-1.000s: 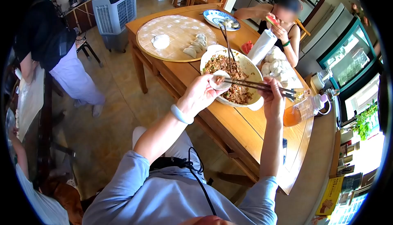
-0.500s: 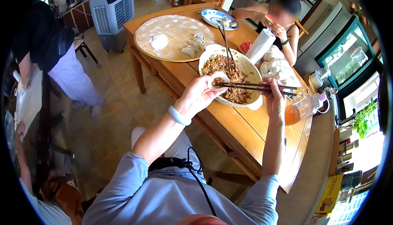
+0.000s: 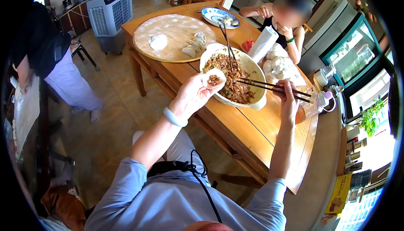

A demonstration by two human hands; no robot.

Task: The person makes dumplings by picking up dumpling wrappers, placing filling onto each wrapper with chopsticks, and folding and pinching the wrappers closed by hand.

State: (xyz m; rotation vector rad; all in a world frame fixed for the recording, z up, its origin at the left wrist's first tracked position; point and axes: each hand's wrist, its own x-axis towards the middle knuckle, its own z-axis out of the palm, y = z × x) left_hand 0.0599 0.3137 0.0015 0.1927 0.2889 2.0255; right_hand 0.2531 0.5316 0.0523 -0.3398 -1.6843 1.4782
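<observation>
Sunlit dining room, wooden surface (image 3: pixel 252 132): over the left rim of a mixing bowl (image 3: pixel 260 101), our left hand (image 3: pixel 191 93) cradles a dumpling wrapper (image 3: pixel 216 72) bearing a dab of minced filling (image 3: pixel 213 79). Right of the bowl, our right hand (image 3: pixel 288 98) holds dark chopsticks (image 3: pixel 267 86), tips over its contents. Folded dumplings (image 3: pixel 195 45) sit beyond the bowl, to its left. We judge the wrapper light, limp and easily torn, best supported from beneath; the chopsticks, stiff and possibly slick, suit a grip toward the rear.
</observation>
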